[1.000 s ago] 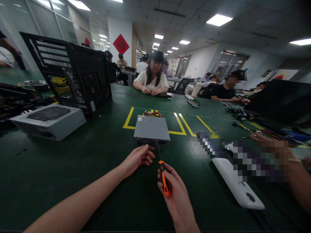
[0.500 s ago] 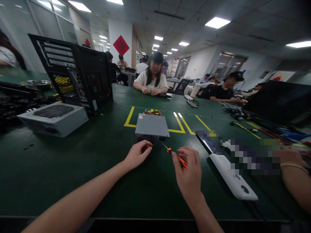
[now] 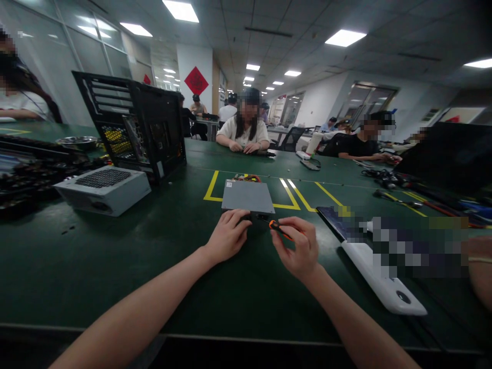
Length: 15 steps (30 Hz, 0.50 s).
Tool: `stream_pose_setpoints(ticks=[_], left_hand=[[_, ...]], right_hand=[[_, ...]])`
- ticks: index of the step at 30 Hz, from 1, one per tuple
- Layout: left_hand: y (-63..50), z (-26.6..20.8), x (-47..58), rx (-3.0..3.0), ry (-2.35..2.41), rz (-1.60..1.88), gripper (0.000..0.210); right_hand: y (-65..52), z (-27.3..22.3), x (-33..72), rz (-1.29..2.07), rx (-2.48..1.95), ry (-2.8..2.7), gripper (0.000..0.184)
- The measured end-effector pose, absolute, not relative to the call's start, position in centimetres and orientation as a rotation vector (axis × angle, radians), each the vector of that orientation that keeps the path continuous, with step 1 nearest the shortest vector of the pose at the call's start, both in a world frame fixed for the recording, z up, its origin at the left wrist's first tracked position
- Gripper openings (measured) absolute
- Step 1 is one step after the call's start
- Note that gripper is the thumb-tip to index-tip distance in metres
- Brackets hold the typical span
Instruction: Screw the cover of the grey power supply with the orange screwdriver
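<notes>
A grey metal computer power supply [image 3: 248, 196] lies on the green table in front of me, its coloured cables [image 3: 249, 178] bunched at the far side. My left hand [image 3: 229, 234] is at its near face, fingers curled and the thumb close below them. Those fingers cover much of that face, and whatever they may pinch is hidden. In my right hand [image 3: 298, 245] is a screwdriver [image 3: 275, 225] with an orange and black handle. Its thin shaft points left at the near face, beside the dark socket [image 3: 263, 217]; I cannot tell whether the tip touches.
To the left stand a second power supply [image 3: 103, 192] and an open black computer case [image 3: 161, 128]. A metal bowl [image 3: 77, 142] sits behind them. On the right lies a white device [image 3: 384, 279], near another person's arm [image 3: 480, 274]. Across the table sits a person [image 3: 244, 125].
My right hand has brought the screwdriver closer to the power supply, flattening its angle. My left hand has moved up over the near face. The whole view has shifted slightly.
</notes>
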<state>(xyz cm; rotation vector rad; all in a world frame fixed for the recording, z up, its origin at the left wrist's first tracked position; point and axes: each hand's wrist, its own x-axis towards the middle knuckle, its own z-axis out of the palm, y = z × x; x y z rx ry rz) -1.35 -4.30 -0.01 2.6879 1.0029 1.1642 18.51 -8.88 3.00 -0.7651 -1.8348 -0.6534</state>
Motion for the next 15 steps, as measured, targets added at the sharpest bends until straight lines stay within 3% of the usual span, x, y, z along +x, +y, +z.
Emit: stream_pose_setpoints(ticks=[15], left_hand=[[-3.8, -0.3, -1.1, 2.851, 0.979, 0.991, 0.038]], right_hand=[[-10.1, 1.1, 18.7, -0.483, -0.715, -2.021, 0.036]])
